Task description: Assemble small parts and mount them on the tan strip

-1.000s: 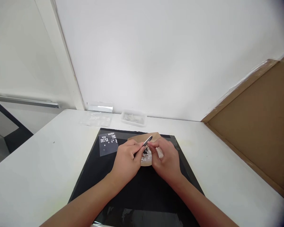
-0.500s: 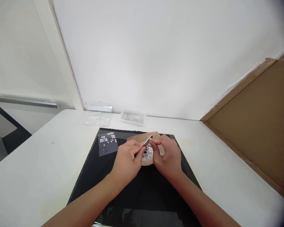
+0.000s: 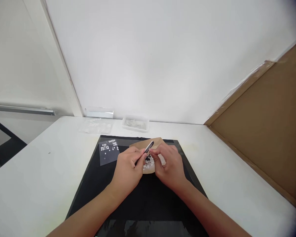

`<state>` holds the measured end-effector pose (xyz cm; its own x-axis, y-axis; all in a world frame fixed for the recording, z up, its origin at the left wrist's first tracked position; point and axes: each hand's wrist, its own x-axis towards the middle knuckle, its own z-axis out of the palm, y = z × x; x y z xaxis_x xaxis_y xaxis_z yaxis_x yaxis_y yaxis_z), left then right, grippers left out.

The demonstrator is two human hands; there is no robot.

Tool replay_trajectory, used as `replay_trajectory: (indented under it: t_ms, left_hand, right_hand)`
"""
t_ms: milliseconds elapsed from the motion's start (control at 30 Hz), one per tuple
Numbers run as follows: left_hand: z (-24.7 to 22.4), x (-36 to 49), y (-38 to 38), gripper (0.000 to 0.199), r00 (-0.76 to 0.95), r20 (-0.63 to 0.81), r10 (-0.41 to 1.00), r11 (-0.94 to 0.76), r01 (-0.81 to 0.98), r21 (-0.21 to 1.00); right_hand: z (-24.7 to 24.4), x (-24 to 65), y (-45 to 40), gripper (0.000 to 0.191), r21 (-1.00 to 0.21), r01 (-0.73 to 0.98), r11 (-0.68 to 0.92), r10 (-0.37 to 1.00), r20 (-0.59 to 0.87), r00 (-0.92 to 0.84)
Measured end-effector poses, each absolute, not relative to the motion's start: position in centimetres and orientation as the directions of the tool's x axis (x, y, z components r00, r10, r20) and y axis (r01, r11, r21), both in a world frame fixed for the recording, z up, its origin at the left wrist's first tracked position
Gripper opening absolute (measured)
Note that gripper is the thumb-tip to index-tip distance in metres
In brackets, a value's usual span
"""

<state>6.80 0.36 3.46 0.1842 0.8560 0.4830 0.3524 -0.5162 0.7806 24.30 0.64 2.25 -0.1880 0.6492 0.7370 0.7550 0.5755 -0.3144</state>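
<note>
My left hand (image 3: pixel 129 164) pinches a slim dark strip (image 3: pixel 149 146) with a pale edge and a rounded end, which points up and to the right. Close beside the strip, my right hand (image 3: pixel 171 164) has its thumb and forefinger pressed together; whatever may be between them is too small to make out. Beneath both hands lies a sheet of brown paper (image 3: pixel 138 144) with many small white pieces (image 3: pixel 146 167) on it, partly covered by the fingers. Left of my hands, a dark card (image 3: pixel 109 160) bears small white rectangles.
A black mat (image 3: pixel 148 200) covers the middle of the white table (image 3: pixel 227 171). Behind it sit a clear plastic bag (image 3: pixel 95 125) and a shallow translucent tray (image 3: pixel 135 123) with small contents. A white wall rises at the back; a brown cardboard panel (image 3: pixel 266 131) stands at the right.
My right fingertips have come away from the strip's end and now sit just below and to its right. The left hand keeps its pinch. The whole view has shifted slightly.
</note>
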Motion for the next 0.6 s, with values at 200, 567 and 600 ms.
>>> replay_trajectory:
  t_ms: [200,567,600]
  left_hand:
    - [3.43,6.82,0.23,0.028,0.182,0.457,0.871,-0.492,0.328,0.806]
    - [3.25,6.77,0.41,0.028,0.174,0.447,0.877,-0.48,0.33,0.813]
    - [3.25,6.76,0.42,0.028,0.173,0.443,0.879,-0.476,0.329,0.816]
  right_hand:
    - [2.35,24.24,0.58,0.013,-0.325,0.745,0.582,0.65,0.737,-0.187]
    - [2.28,24.12,0.52,0.014,-0.317,0.753,0.577,0.649,0.738,-0.187]
    - [2.25,24.13,0.52,0.014,-0.317,0.75,0.58,0.649,0.736,-0.191]
